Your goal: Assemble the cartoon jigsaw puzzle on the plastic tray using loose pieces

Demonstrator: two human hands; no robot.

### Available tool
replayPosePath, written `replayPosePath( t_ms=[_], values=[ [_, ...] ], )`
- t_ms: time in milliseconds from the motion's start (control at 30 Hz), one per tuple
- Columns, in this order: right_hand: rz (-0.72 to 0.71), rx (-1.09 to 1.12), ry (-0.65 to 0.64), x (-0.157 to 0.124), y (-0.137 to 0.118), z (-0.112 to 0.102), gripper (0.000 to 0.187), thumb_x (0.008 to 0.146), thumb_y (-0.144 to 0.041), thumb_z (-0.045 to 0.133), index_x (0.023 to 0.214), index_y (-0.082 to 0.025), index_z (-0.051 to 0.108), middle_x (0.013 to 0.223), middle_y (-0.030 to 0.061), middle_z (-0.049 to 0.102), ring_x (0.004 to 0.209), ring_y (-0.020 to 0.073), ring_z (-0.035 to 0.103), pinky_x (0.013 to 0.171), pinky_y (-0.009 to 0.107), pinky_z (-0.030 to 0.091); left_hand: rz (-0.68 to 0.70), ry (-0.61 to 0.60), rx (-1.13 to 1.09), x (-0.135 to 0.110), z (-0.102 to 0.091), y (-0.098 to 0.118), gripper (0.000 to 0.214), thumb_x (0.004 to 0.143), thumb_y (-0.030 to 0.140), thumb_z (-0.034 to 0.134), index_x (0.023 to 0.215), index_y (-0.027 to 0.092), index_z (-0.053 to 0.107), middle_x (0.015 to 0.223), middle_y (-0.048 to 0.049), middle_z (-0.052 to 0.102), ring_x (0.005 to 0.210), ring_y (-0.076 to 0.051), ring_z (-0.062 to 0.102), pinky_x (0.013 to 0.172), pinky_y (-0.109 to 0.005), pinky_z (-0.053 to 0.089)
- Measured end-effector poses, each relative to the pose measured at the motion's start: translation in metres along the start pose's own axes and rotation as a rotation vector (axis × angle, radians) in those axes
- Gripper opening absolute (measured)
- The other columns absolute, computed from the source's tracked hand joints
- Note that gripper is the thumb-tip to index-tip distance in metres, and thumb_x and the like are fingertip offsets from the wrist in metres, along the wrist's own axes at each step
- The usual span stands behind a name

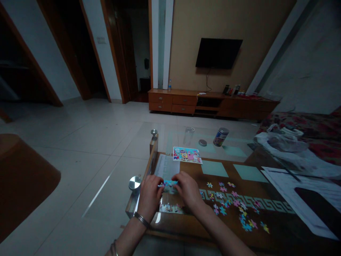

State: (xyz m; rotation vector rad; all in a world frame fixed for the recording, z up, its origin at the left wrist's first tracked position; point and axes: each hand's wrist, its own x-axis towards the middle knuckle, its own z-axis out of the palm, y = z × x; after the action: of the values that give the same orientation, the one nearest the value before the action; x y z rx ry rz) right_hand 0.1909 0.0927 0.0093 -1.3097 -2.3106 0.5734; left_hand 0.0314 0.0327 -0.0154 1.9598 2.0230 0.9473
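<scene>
My left hand (149,193) and my right hand (188,190) meet over the near left corner of a glass-topped table (266,227). Both pinch a short strip of joined blue puzzle pieces (168,183) between their fingertips. Under the hands lies a partly built puzzle (170,207) on a white sheet. A colourful cartoon picture card (187,155) lies just beyond. Several loose puzzle pieces (234,206) are scattered to the right of my right hand. A bracelet circles my left wrist.
A glass (188,135), a round lid (203,142) and a tin can (221,137) stand at the table's far end. White papers (298,192) and plastic bags (285,138) cover the right side. A wooden TV cabinet (213,103) lines the far wall.
</scene>
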Motion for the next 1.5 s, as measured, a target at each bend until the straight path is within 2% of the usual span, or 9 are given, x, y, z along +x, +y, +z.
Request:
replayPosePath(
  t_ms=[100, 200, 567, 900, 1133, 1500],
  values=[
    [-0.014, -0.103, 0.060, 0.000, -0.001, -0.010, 0.022, 0.076, -0.003, 0.058, 0.089, -0.018, 0.067, 0.091, 0.0057, 0.063, 0.091, 0.0203, 0.057, 0.078, 0.030, 0.043, -0.038, 0.029, 0.000, 0.001, -0.003, -0.002, 0.011, 0.079, 0.011, 0.059, 0.087, 0.018, 0.061, 0.089, -0.0044, 0.063, 0.092, -0.025, 0.053, 0.081, -0.040, 0.040],
    [-0.035, -0.115, 0.052, 0.001, -0.002, -0.013, 0.019, 0.077, -0.005, 0.060, 0.086, -0.019, 0.067, 0.091, 0.0046, 0.063, 0.092, 0.0202, 0.055, 0.079, 0.030, 0.042, -0.043, 0.035, -0.018, 0.002, -0.004, -0.003, 0.011, 0.079, 0.011, 0.059, 0.086, 0.018, 0.061, 0.089, -0.0046, 0.063, 0.092, -0.025, 0.053, 0.082, -0.039, 0.041],
    [-0.153, -0.174, 0.016, -0.007, -0.013, 0.004, 0.015, 0.076, -0.015, 0.070, 0.089, -0.021, 0.065, 0.093, 0.0034, 0.063, 0.093, 0.0223, 0.052, 0.077, 0.032, 0.037, 0.011, -0.019, -0.015, 0.000, 0.004, 0.002, 0.008, 0.081, 0.014, 0.057, 0.086, 0.019, 0.061, 0.088, -0.0040, 0.061, 0.092, -0.024, 0.053, 0.080, -0.038, 0.040],
    [-0.111, -0.200, -0.006, -0.008, -0.012, 0.003, 0.014, 0.075, -0.014, 0.071, 0.088, -0.020, 0.066, 0.093, 0.0038, 0.064, 0.093, 0.0225, 0.054, 0.076, 0.032, 0.036, 0.020, -0.041, -0.034, -0.001, 0.007, 0.002, 0.010, 0.080, 0.013, 0.057, 0.086, 0.020, 0.061, 0.088, -0.0037, 0.061, 0.091, -0.023, 0.053, 0.079, -0.036, 0.040],
    [-0.078, -0.215, -0.035, -0.008, -0.010, 0.002, 0.006, 0.077, -0.015, 0.069, 0.082, -0.019, 0.067, 0.088, 0.0035, 0.066, 0.091, 0.0212, 0.054, 0.075, 0.031, 0.034, 0.016, -0.058, -0.061, 0.000, 0.005, 0.003, 0.009, 0.083, 0.012, 0.054, 0.084, 0.019, 0.060, 0.087, -0.0041, 0.061, 0.090, -0.023, 0.053, 0.079, -0.037, 0.040],
    [-0.161, -0.151, -0.064, -0.007, -0.003, -0.003, 0.005, 0.080, -0.015, 0.066, 0.080, -0.020, 0.067, 0.085, 0.0021, 0.065, 0.088, 0.0186, 0.054, 0.075, 0.029, 0.034, 0.008, -0.059, -0.079, -0.001, 0.006, 0.002, 0.007, 0.081, 0.015, 0.057, 0.084, 0.020, 0.061, 0.086, -0.0040, 0.062, 0.090, -0.023, 0.054, 0.078, -0.036, 0.040]
  ],
)
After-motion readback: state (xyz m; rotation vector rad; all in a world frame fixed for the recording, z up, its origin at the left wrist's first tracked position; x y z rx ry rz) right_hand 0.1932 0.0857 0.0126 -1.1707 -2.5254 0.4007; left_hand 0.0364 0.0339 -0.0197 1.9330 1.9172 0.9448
